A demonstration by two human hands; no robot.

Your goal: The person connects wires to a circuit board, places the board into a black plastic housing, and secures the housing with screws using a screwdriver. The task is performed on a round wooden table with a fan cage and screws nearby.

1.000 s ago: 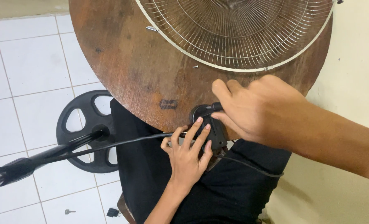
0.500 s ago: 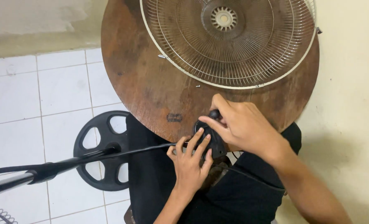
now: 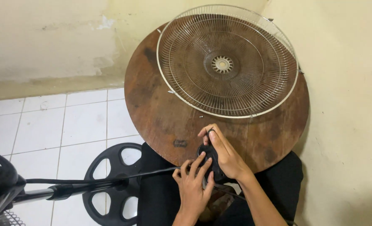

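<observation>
Small black fan part (image 3: 211, 165), rounded and dark, most likely a housing or control piece though its exact kind cannot be told: located at the near edge of the round wooden bench (image 3: 161, 113), over the person's lap, largely covered by both hands. Right hand (image 3: 223, 152): lies over the top and right side of the black part, fingers curled about it, grip closed on the part, forefinger raised toward the bench edge. Left hand (image 3: 194, 184): comes from below, fingers spread and pressed against the left face of the same part, grip narrow and touching the part, whether it clasps it fully cannot be told. Black power cord (image 3: 110, 179): runs from under the left hand leftward, just above the stand pole. Stand pole (image 3: 69, 191): metal with a black collar, lying nearly level across the lower left, passing over the base. Black fan base (image 3: 110, 184): round, with oval cut-outs, resting on the white tiled floor (image 3: 48, 125), beside the person's left knee. Black trousers (image 3: 161, 201): fill the lower middle under the hands. Wire fan guard (image 3: 227, 62): round, pale, with a white hub at centre, lying flat on the far half of the bench, well apart from the hands. Bench top: dark, worn, stained brown. Cream wall (image 3: 345, 104): to the right and behind.
</observation>
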